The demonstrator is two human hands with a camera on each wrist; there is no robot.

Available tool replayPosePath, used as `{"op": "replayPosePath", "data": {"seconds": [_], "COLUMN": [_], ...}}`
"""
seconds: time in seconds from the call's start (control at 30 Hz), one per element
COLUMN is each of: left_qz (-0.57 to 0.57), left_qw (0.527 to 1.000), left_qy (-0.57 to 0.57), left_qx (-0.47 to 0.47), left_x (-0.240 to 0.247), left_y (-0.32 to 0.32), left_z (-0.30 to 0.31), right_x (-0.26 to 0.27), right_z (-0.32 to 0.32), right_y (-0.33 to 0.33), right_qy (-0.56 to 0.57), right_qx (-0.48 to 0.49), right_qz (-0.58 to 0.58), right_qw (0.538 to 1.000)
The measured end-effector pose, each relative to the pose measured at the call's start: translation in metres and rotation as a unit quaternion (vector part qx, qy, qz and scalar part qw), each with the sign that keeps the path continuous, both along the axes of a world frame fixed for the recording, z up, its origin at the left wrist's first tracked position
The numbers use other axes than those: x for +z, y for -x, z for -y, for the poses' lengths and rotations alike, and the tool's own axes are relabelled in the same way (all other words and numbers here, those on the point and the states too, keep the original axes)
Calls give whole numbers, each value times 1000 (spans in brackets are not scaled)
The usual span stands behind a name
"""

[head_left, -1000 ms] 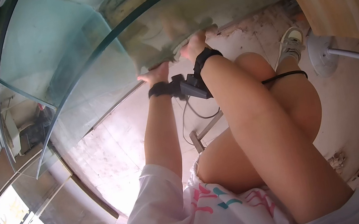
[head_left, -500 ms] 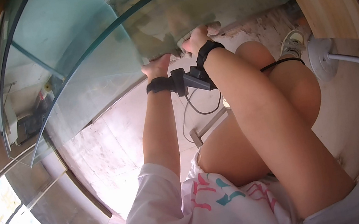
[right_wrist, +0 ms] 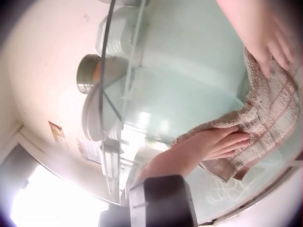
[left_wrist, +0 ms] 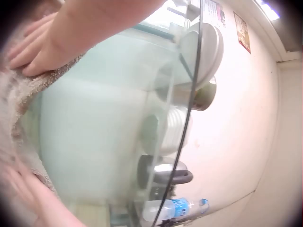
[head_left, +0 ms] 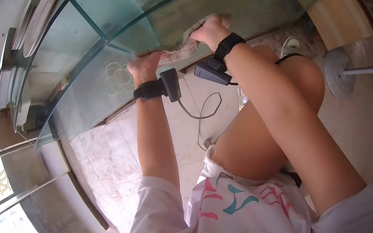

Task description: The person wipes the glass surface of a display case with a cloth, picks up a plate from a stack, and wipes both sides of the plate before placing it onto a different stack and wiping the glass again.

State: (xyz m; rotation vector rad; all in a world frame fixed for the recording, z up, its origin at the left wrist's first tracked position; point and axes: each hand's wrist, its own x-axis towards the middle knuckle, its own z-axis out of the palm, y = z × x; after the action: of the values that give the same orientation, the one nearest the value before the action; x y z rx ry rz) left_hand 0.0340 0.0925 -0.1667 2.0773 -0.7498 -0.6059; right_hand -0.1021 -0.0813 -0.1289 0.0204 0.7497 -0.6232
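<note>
A beige checked towel (right_wrist: 272,109) lies spread against the glass front of a display case (head_left: 248,14). On its left end the left hand (head_left: 144,65) presses with fingers laid out flat, as the right wrist view shows. The right hand (head_left: 211,31) presses the other end, its fingers (right_wrist: 279,49) stretched over the cloth. Between the two hands the towel sags in a wavy fold. In the left wrist view, the left hand (left_wrist: 52,40) is large at the top and the right hand (left_wrist: 35,194) is at the lower left. Each wrist bears a black strapped device.
Stacked white dishes (left_wrist: 173,130), a can (right_wrist: 88,73) and a water bottle (left_wrist: 177,208) stand behind the glass edge. Pale looped lines (head_left: 118,76) show near the left hand. At right are a wooden panel (head_left: 339,12) and a round metal base (head_left: 338,73); a cable (head_left: 201,118) hangs below.
Both hands have moved up the glass with the towel, which now shows more. The left hand has shifted left and the right hand slightly right, widening their gap. The head view has also turned.
</note>
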Motion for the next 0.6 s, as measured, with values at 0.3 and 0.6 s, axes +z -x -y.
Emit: {"op": "replayPosePath", "data": {"seconds": [0.3, 0.6], "left_qz": [138, 247], "left_qw": [972, 956], "left_qy": [-185, 155], "left_qx": [-33, -22], "left_x": [137, 152], "left_y": [34, 66], "left_z": [7, 32], "right_x": [61, 102], "right_z": [11, 30], "right_y": [55, 92], "right_qy": [634, 710], "right_qx": [232, 145], "right_qz": [-283, -208], "right_qw": [681, 656]}}
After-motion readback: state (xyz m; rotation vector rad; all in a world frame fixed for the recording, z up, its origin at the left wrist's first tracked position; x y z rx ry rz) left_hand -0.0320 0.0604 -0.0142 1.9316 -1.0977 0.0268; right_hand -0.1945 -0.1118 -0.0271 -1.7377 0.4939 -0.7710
